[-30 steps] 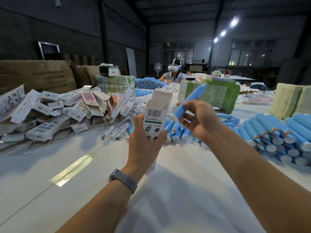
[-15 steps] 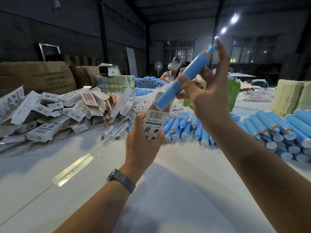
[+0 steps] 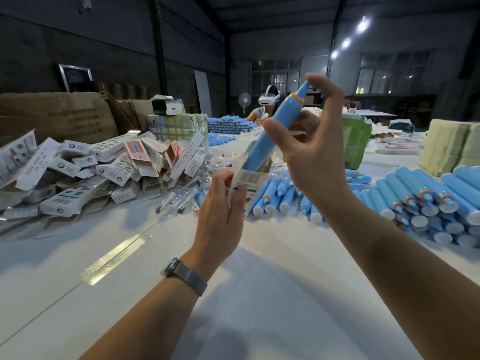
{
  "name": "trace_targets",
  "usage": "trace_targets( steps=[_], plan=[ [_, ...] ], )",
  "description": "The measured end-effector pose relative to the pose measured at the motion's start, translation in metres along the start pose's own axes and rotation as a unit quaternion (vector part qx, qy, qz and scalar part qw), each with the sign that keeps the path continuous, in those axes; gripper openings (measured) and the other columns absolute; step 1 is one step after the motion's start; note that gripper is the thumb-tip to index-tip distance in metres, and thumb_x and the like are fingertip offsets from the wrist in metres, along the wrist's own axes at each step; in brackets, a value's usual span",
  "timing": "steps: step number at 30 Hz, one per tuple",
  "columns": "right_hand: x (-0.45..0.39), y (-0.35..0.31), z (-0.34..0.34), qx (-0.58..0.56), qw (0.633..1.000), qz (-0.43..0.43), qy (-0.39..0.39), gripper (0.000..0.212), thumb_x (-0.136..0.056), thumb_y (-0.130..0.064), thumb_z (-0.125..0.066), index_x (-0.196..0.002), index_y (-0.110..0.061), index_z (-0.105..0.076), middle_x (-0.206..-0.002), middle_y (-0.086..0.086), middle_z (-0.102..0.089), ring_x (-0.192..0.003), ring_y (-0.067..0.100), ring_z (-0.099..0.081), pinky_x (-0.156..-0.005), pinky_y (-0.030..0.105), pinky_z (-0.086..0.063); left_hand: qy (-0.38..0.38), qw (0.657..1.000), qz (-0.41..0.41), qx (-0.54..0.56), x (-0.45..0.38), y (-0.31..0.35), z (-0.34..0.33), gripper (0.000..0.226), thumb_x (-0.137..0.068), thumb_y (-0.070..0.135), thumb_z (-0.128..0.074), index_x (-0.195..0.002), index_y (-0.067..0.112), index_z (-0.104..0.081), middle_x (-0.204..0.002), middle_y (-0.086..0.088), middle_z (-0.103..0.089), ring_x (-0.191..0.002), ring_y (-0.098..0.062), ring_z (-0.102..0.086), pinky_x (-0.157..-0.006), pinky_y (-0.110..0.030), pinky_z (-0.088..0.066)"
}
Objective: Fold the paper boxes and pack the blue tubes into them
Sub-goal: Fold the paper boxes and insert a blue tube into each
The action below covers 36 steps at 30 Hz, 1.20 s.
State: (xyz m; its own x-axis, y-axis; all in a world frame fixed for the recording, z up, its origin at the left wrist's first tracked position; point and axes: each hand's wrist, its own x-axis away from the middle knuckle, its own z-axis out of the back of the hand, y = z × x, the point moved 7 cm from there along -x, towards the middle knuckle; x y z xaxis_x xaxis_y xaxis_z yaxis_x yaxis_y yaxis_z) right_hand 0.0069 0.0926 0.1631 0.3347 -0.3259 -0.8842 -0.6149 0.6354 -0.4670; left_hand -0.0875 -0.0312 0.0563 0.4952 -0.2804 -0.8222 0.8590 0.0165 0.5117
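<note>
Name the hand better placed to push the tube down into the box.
Right. The right hand already pinches the blue tube, its lower end in the box's open top; the left hand holds that box.

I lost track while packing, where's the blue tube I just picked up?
In the head view, centre, the blue tube is pinched in your right hand, its lower end entering the paper box your left hand holds.

Two hands, left hand (image 3: 220,203) and right hand (image 3: 311,154), one tube (image 3: 272,131) held, one box (image 3: 246,185) held, heaps of tubes (image 3: 426,201) and boxes (image 3: 85,167) too many to count, one desk (image 3: 259,294), one fan (image 3: 244,100), one other person (image 3: 262,110), three lamps (image 3: 362,24).
</note>
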Motion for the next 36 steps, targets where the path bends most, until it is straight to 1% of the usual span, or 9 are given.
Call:
trace_targets(
  steps=[3, 5, 10, 15, 18, 22, 26, 29, 36],
  plan=[
    [0.010, 0.005, -0.012, 0.088, 0.996, 0.016, -0.029, 0.022, -0.087, -0.024, -0.073, -0.102, -0.019, -0.059, -0.080, -0.006, -0.065, -0.069, 0.009, -0.061, -0.063, 0.032, -0.053, -0.013, 1.000, -0.003, -0.012, 0.002, 0.000, -0.005, 0.024, -0.099, 0.031, -0.045, -0.115, 0.013, -0.044, -0.108, -0.006, -0.062, -0.094, -0.025, -0.061, -0.075, -0.040, -0.052],
    [0.017, 0.006, -0.020, 0.139, 0.988, 0.049, -0.049, 0.012, -0.088, -0.022, -0.073, -0.090, -0.012, -0.068, -0.084, -0.002, -0.064, -0.076, 0.013, -0.058, -0.067, 0.033, -0.050, 0.001, 1.000, -0.011, -0.007, 0.002, 0.000, -0.005, 0.020, -0.100, 0.027, -0.045, -0.114, 0.013, -0.044, -0.106, -0.004, -0.061, -0.093, -0.024, -0.061, -0.076, -0.030, -0.051],
    [0.025, -0.004, -0.033, 0.167, 0.975, 0.125, -0.074, 0.032, -0.088, -0.015, -0.071, -0.119, -0.006, -0.067, -0.117, 0.011, -0.056, -0.098, 0.021, -0.061, -0.076, 0.037, -0.056, 0.048, 0.999, 0.014, 0.010, 0.000, -0.007, 0.003, 0.014, -0.099, 0.025, -0.044, -0.111, 0.019, -0.042, -0.097, 0.005, -0.057, -0.086, -0.021, -0.058, -0.070, -0.025, -0.045],
    [0.035, 0.005, -0.050, 0.217, 0.958, 0.109, -0.152, 0.036, -0.091, -0.021, -0.065, -0.125, -0.009, -0.063, -0.099, -0.002, -0.068, -0.103, 0.021, -0.056, -0.089, 0.032, -0.043, 0.082, 0.996, 0.031, 0.024, -0.001, -0.014, 0.009, 0.013, -0.098, 0.027, -0.046, -0.109, 0.021, -0.040, -0.095, 0.008, -0.054, -0.086, -0.019, -0.056, -0.070, -0.013, -0.040],
    [0.032, 0.010, -0.049, 0.178, 0.973, 0.101, -0.103, 0.030, -0.090, -0.019, -0.062, -0.120, -0.012, -0.063, -0.101, -0.004, -0.067, -0.102, 0.018, -0.055, -0.087, 0.027, -0.042, 0.122, 0.990, 0.052, 0.039, -0.002, -0.017, 0.016, 0.010, -0.099, 0.028, -0.045, -0.103, 0.031, -0.038, -0.098, 0.000, -0.056, -0.087, -0.023, -0.058, -0.072, -0.025, -0.048],
    [0.020, 0.059, -0.064, 0.089, 0.992, -0.063, -0.066, 0.021, -0.090, -0.009, -0.056, -0.107, -0.019, -0.063, -0.090, -0.007, -0.064, -0.085, 0.008, -0.059, -0.074, 0.024, -0.047, 0.238, 0.960, 0.129, 0.071, -0.005, -0.029, 0.043, 0.015, -0.103, 0.020, -0.044, -0.103, 0.032, -0.034, -0.111, -0.015, -0.054, -0.097, -0.033, -0.060, -0.080, -0.056, -0.053],
    [0.041, 0.120, -0.138, 0.264, 0.897, -0.110, -0.337, 0.039, -0.087, -0.002, -0.056, -0.122, -0.017, -0.066, -0.118, 0.005, -0.068, -0.109, 0.022, -0.061, -0.096, 0.035, -0.047, 0.308, 0.942, 0.112, 0.077, -0.009, -0.036, 0.069, 0.017, -0.099, 0.022, -0.042, -0.112, 0.024, -0.031, -0.124, -0.007, -0.045, -0.111, -0.021, -0.054, -0.095, -0.053, -0.052],
    [0.059, 0.135, -0.188, 0.321, 0.825, -0.057, -0.462, 0.040, -0.085, -0.006, -0.058, -0.121, -0.022, -0.066, -0.122, 0.006, -0.066, -0.113, 0.027, -0.058, -0.089, 0.031, -0.045, 0.330, 0.937, 0.101, 0.057, -0.009, -0.036, 0.076, 0.019, -0.102, 0.018, -0.044, -0.112, 0.026, -0.030, -0.123, -0.003, -0.043, -0.113, -0.018, -0.052, -0.097, -0.052, -0.052],
    [0.076, 0.157, -0.242, 0.351, 0.765, -0.068, -0.535, 0.021, -0.095, -0.019, -0.052, -0.094, -0.007, -0.069, -0.085, 0.008, -0.072, -0.081, 0.027, -0.067, -0.076, 0.040, -0.055, 0.341, 0.934, 0.104, 0.014, -0.008, -0.042, 0.080, 0.026, -0.101, 0.009, -0.048, -0.115, 0.024, -0.031, -0.124, -0.003, -0.040, -0.108, 0.003, -0.049, -0.093, -0.042, -0.054]
  ],
)
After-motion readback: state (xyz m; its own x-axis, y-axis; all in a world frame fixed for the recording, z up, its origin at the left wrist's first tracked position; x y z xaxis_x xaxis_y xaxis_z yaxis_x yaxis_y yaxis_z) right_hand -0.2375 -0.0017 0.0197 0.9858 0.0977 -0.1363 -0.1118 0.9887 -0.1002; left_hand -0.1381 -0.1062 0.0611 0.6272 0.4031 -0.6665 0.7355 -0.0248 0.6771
